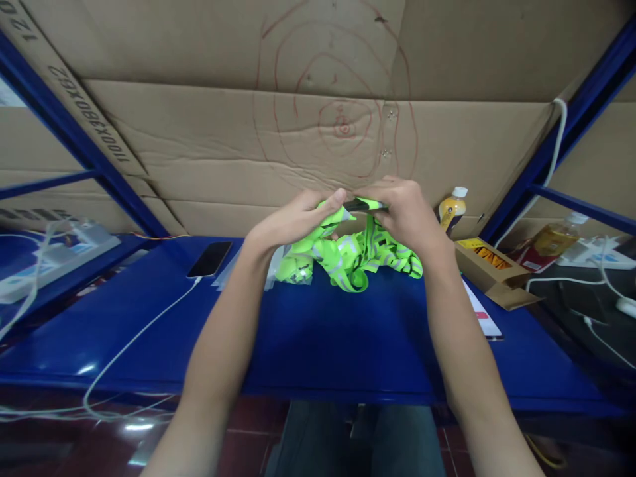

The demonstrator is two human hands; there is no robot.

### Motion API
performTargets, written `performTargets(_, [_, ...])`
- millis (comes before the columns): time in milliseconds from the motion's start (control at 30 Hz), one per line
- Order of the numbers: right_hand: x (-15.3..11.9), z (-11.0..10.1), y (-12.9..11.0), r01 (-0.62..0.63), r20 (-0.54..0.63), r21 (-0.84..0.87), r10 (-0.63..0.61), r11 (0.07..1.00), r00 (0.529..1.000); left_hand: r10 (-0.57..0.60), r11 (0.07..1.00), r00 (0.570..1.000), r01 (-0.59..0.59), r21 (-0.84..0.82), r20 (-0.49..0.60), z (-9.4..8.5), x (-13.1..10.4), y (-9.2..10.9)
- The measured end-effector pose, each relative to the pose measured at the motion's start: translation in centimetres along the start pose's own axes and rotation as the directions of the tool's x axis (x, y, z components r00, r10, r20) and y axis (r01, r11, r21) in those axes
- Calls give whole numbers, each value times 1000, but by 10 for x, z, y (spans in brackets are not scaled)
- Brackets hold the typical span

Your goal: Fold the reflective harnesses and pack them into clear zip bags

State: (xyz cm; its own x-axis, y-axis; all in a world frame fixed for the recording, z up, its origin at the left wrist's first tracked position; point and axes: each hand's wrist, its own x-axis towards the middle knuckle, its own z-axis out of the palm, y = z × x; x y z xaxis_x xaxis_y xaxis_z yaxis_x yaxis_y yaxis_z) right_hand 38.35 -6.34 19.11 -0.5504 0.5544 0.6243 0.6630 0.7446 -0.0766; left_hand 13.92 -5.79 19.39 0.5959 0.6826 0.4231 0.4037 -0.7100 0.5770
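Neon green straps with silver-grey bands [348, 255] lie in a loose heap at the back of the blue table, their upper part lifted between my hands. My left hand [303, 215] is closed on the left side of the raised strap, thumb on top. On the other side my right hand [405, 209] grips the strap too, its fingers bent over it. A black piece of the strap shows between the two hands. Under the heap's left end is a clear plastic bag [275, 268] beside a bundled green piece [295, 268].
A phone [209, 259] on a white cable lies left on the blue table [342, 344]. To the right are a yellow-labelled bottle [452, 209], an open carton [497, 275] and a flat white-screened device [481, 311]. Cardboard [223, 126] stands behind, between blue posts.
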Motion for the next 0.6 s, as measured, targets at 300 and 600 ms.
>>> performTargets(300, [0,4,-6,-6,128,207,-21,978,992,111,984,983,-129,-121,-145,-7,3,-13])
performTargets(600, [0,5,6,-135,180,82,119,987,976,171,967,979,-144,210,-115,-2,-1,-2])
